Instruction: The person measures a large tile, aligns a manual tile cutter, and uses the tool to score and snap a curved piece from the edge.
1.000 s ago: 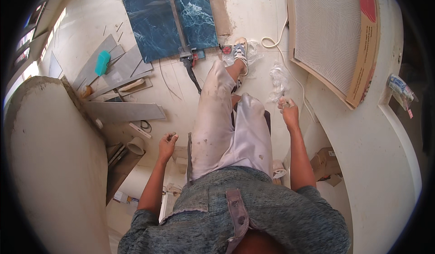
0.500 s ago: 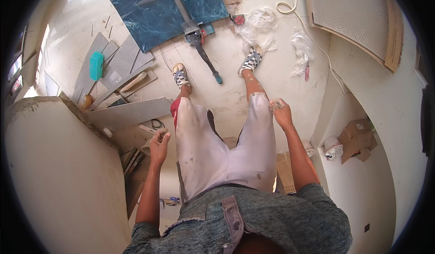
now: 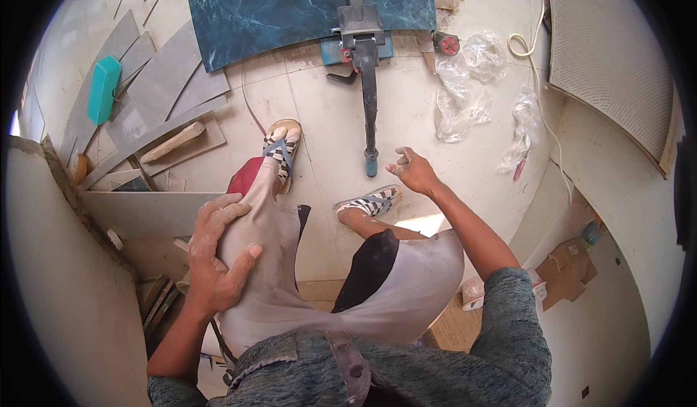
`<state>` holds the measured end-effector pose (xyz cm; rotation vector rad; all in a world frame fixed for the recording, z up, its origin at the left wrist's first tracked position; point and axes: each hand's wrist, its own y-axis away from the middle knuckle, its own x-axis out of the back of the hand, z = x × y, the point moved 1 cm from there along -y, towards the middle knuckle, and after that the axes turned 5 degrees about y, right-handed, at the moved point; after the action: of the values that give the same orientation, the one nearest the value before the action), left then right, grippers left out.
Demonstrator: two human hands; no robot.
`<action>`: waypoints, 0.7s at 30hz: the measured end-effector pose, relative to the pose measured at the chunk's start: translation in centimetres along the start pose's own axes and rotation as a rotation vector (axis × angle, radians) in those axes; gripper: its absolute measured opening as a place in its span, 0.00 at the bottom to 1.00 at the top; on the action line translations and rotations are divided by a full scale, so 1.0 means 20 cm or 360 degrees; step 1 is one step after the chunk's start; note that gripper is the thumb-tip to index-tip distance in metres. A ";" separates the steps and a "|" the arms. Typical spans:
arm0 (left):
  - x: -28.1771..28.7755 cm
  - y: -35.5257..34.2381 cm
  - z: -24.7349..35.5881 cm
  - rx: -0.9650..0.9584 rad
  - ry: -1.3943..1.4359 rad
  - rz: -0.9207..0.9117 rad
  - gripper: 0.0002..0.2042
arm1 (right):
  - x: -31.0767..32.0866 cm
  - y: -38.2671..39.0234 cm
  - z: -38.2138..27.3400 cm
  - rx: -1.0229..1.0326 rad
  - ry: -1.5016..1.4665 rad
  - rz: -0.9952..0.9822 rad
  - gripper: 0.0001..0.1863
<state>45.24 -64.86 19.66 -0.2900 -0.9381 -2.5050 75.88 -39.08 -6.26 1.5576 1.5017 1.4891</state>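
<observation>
Dusty pale floor (image 3: 327,109) — far off a dark marble slab (image 3: 290,7) under a tile cutter (image 3: 363,51), grey offcuts (image 3: 160,80) left. Since before, left hand (image 3: 218,251) now grips the thigh; right hand (image 3: 414,171) hovers loosely curled, empty.

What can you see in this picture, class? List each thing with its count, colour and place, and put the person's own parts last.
Marbled tile: one, dark blue-green, top centre on the floor.
Tile cutter: one, black, lying over the tile's lower edge, handle toward the feet.
Sponge block: one, teal, upper left on grey tile offcuts.
Plastic wrap: several clear pieces, upper right floor.
Cable: one, pale yellow, right.
Cardboard box: one, brown, lower right.
Sandals: two, striped, on the feet.
Left hand: one, resting on the left thigh.
Right hand: one, loosely curled, held above the floor.
</observation>
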 end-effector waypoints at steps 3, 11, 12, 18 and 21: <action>-0.05 -0.08 -0.17 -0.0177 0.0301 0.0096 0.24 | -0.21 -0.28 -0.02 0.0158 0.0089 0.0029 0.41; -0.12 -0.33 -0.73 -0.0590 0.1178 0.0326 0.24 | -0.40 -0.44 0.04 0.0282 -0.0493 -0.0199 0.14; -0.14 -0.43 -0.78 -0.0348 0.1303 0.0402 0.21 | -0.39 -0.41 0.05 0.0287 -0.0541 -0.0238 0.14; -0.48 -0.94 -1.19 -0.0144 0.0792 0.0200 0.14 | -0.18 0.07 -0.25 0.0407 -0.1088 -0.0302 0.14; -0.64 -1.01 -1.10 -0.0170 0.0465 -0.0049 0.13 | -0.09 0.18 -0.37 0.0402 -0.1203 -0.0176 0.13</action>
<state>45.87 -61.59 -12.63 0.0589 -0.6978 -2.5395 70.77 -43.98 -1.66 1.8517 1.3006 0.5370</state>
